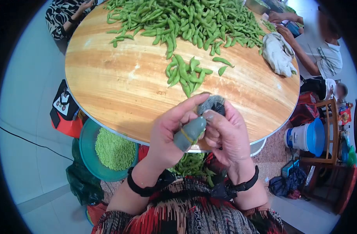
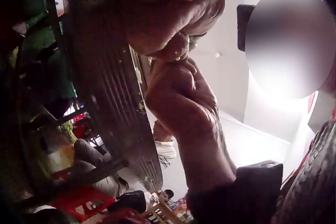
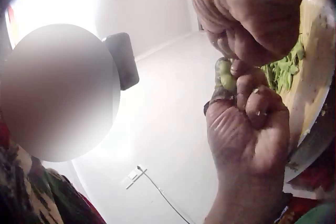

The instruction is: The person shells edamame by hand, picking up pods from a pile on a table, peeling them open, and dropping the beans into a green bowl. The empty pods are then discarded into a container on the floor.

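Both hands meet close over the table's near edge. My left hand [image 1: 166,130] holds a green soybean pod [image 3: 227,75] against its thumb, which wears a grey-green rubber finger cot [image 1: 191,133] with a yellowish band. My right hand [image 1: 233,134] has its thumb and fingers curled in at the same pod, their tips against the left fingers. A dark fingertip cover [image 1: 212,105] shows where the index fingers come together. Most of the pod is hidden by fingers in the head view. A small loose cluster of soybean pods [image 1: 186,74] lies just beyond the hands.
A big heap of pods [image 1: 186,19] covers the far side of the round wooden table [image 1: 112,85]. A whitish glove [image 1: 278,54] lies at its right edge. Below left stands a green basin [image 1: 88,156] of shelled beans [image 1: 114,150]. More pods [image 1: 190,165] rest at the lap. Other people sit around.
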